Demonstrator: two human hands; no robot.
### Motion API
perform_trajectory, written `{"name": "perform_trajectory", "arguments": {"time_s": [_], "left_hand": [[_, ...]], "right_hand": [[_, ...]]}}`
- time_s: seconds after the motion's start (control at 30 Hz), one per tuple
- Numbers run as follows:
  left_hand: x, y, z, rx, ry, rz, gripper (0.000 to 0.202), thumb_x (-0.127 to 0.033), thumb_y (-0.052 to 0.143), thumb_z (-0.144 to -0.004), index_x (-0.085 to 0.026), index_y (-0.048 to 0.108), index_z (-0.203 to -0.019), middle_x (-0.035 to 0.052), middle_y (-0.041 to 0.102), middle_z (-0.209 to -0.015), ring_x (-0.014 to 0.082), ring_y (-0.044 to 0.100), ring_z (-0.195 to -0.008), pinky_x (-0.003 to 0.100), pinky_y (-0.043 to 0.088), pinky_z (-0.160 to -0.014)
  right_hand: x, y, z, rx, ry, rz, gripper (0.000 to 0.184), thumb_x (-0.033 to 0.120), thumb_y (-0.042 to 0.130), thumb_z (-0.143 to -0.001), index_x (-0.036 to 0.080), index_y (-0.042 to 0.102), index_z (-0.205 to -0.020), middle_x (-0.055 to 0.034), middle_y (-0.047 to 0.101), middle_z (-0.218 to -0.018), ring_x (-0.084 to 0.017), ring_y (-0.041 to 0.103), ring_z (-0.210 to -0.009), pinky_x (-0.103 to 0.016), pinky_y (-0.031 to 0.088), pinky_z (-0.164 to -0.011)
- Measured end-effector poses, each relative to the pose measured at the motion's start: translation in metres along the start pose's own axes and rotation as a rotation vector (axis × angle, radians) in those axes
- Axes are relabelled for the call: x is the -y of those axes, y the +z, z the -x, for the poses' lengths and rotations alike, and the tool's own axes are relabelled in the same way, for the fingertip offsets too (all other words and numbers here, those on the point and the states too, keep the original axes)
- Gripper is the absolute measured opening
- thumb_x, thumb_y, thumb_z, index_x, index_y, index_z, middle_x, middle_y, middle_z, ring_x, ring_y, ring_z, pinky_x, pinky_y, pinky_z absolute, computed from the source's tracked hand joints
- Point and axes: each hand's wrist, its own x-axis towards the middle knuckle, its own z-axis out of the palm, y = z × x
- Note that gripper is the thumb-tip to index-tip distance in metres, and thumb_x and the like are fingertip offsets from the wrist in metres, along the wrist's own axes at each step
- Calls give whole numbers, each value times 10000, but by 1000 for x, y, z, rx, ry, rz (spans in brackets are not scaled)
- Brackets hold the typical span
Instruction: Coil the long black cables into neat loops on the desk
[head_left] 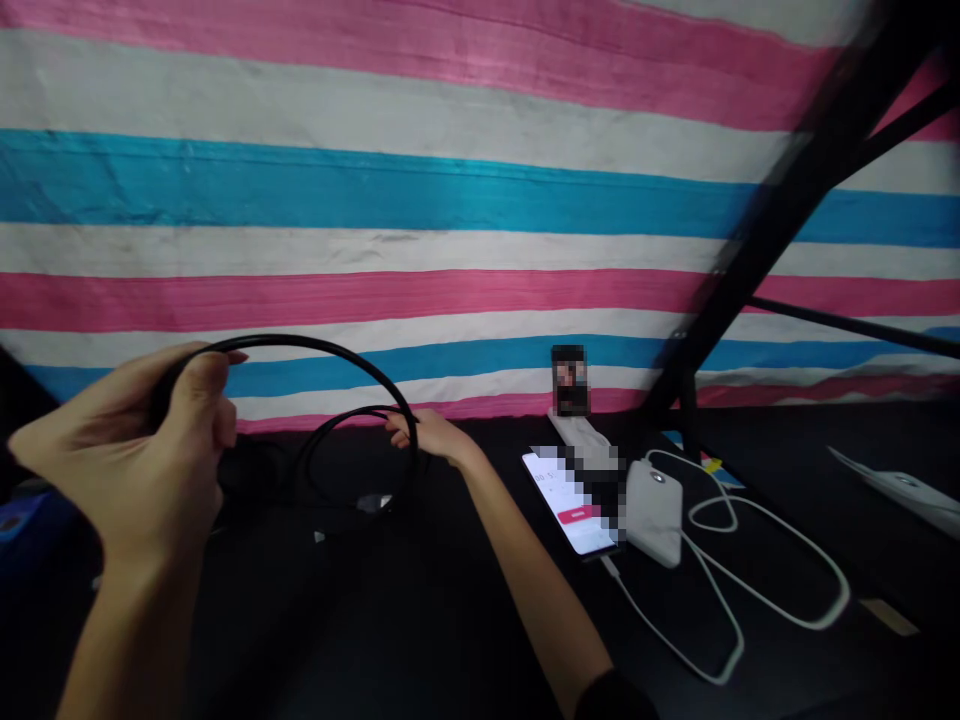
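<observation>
Black cable [300, 341], looped in mid-air between the two hands, thick near section arching from left to right above the dark tabletop [360, 630]. Left hand [142, 450], close to the camera, is closed: thumb pressed down on the cable against the curled fingers, no gap visible in the grip. Right hand [435, 437] sits farther out, arm stretched forward, fingers partly bent beside the cable's smaller loops; the big loop crosses in front of it (cannot tell whether it actually grips or only touches). A silver-ended plug [373, 503] shows below and slightly left of the right hand, blurred. Right of that forearm: lit smartphone [559, 490] with a red patch onscreen, part pixelated, then a white power bank [654, 510] just beside it, white charging cable [825, 622] curling around to the right. Striped pink, white and blue tarp [465, 205] behind, black frame bar [780, 230] slanting at right.
</observation>
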Motion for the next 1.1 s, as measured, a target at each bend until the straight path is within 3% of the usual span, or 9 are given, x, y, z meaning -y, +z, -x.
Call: {"name": "perform_trajectory", "arguments": {"time_s": [0.17, 0.3, 0.4, 0.47, 0.6, 0.73, 0.83, 0.93, 1.1], "left_hand": [[15, 6, -9, 109, 188, -81, 112, -361, 660, -749, -256, 699, -749, -37, 532, -524, 110, 469, -483, 284, 359, -464], [21, 14, -11, 323, 365, -210, 191, -381, 690, -709, -207, 613, -685, 58, 644, -961, 211, 601, -876, 313, 475, -679], [25, 20, -7, 520, 301, -114, 236, -374, 651, -743, -215, 480, -777, 70, 598, -1079, 221, 579, -1005, 337, 476, -806], [29, 22, -5, 584, 206, -23, 255, -378, 621, -771, -233, 429, -856, 43, 630, -928, 185, 617, -842, 299, 484, -705], [32, 19, -7, 523, 149, -82, 297, -424, 679, -712, -241, 540, -900, -26, 584, -611, 108, 444, -441, 258, 327, -418], [31, 11, -16, 388, 98, -60, 196, -397, 722, -658, -227, 640, -709, -21, 558, -570, 81, 382, -415, 261, 259, -361], [29, 7, -22, 200, -24, 43, 168, -363, 717, -664, -225, 652, -733, -43, 509, -534, 58, 348, -401, 239, 205, -339], [25, 9, -23, 65, -116, 208, 139, -316, 699, -699, -203, 621, -723, -59, 449, -496, 43, 335, -404, 208, 174, -338], [21, 20, -12, 63, -197, 392, 211, -331, 698, -720, -171, 561, -705, -66, 388, -478, 34, 299, -392, 167, 163, -315]], "right_hand": [[32, -8, 15, 61, -84, -190, 319, 436, 539, -848, 168, 585, -681, 0, 598, -563, -136, 628, -626, -259, 489, -656], [65, -5, 37, 85, -169, -321, 172, 359, 573, -829, 189, 601, -828, 15, 590, -622, -118, 627, -604, -210, 489, -524], [82, -2, 52, 106, -235, -296, 157, 342, 555, -839, 197, 610, -864, 6, 606, -693, -101, 617, -577, -163, 402, -391], [87, -2, 58, 94, -261, -275, 162, 340, 530, -857, 200, 610, -861, 15, 604, -710, -68, 574, -471, -158, 288, -320], [88, -3, 60, 103, -304, -279, 214, 351, 494, -885, 205, 634, -956, 39, 586, -647, -24, 454, -342, -180, 249, -332], [88, -4, 59, 153, -307, -388, 321, 392, 476, -882, 202, 598, -1110, 38, 588, -614, -59, 489, -378, -195, 319, -370], [92, -2, 60, 133, -292, -473, 390, 473, 451, -874, 171, 615, -1061, 31, 572, -583, -88, 529, -430, -216, 388, -426], [94, 2, 61, 59, -344, -442, 311, 414, 616, -790, 178, 634, -992, 61, 529, -532, -85, 516, -458, -225, 430, -512], [92, 7, 56, -89, -351, -544, 185, 354, 634, -792, 190, 639, -878, 95, 396, -438, -50, 401, -354, -189, 266, -367]]}}
